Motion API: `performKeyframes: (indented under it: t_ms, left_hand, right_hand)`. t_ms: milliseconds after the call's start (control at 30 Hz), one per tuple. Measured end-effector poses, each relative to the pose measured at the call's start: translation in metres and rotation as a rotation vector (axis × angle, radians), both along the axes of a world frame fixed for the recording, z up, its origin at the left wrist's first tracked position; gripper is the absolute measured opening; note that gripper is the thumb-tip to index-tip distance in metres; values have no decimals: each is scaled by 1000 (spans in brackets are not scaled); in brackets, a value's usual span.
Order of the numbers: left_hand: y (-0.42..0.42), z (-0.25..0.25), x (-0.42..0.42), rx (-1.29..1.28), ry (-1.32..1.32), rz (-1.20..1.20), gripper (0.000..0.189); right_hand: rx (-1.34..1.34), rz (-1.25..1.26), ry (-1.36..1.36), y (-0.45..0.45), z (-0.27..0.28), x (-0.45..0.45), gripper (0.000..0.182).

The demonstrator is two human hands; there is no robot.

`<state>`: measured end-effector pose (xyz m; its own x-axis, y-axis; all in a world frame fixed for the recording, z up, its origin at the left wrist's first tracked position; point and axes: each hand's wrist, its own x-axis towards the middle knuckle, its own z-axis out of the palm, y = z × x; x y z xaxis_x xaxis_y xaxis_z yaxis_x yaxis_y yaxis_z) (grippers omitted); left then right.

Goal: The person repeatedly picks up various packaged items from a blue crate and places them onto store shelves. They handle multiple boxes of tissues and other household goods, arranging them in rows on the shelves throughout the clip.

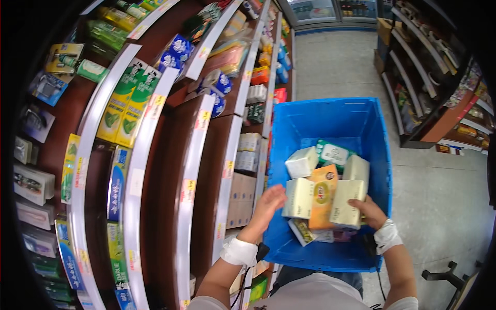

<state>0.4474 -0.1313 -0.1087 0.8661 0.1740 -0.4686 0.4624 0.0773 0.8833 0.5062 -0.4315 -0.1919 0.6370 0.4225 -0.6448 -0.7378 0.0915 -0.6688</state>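
A blue plastic bin (329, 257) stands in front of my body with several packs inside. My right hand (371, 213) grips a cream tissue pack (347, 203) over the bin, thumb on its face. An orange pack (322, 182) lies beside it, and another cream tissue pack (298, 197) is to the left. Farther in are a white pack (302, 162), a green pack (335, 154) and a pale pack (355, 170). My left hand (268, 205) is at the bin's left wall, fingers extended, holding nothing. Below the orange pack, a small box (302, 232) lies tilted.
Store shelves (201, 155) line the left, with toothpaste boxes (128, 102), blue-wrapped rolls (176, 54) and brown boxes (242, 199). Another shelf unit (420, 73) stands right of the tiled aisle floor (329, 62). Glass-fronted coolers (314, 11) are at the far end. A dark metal leg (445, 275) juts in lower right.
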Motion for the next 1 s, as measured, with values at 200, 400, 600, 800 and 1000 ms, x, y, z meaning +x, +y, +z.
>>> performKeyframes:
  t_ms: [200,400,600,800,1000]
  left_hand:
    - [98,-5,-9,395,-299,364,34]
    - [183,-30,-23,440,-162,831,55]
    - [246,-36,-8,483,181,974,56]
    - [298,-76,-15,539,101,944,49]
    - [325,-81,24,987,-92,1082,50]
  right_hand:
    - [-66,115,60,-12,-7,5,54]
    - [-321,-165,24,-24,-48,-5,37]
    - [-979,56,-318,-28,-65,-23,49]
    - [-1086,175,-589,-2,-22,-29,41]
    - [-1000,143,-579,-1,-7,-27,38]
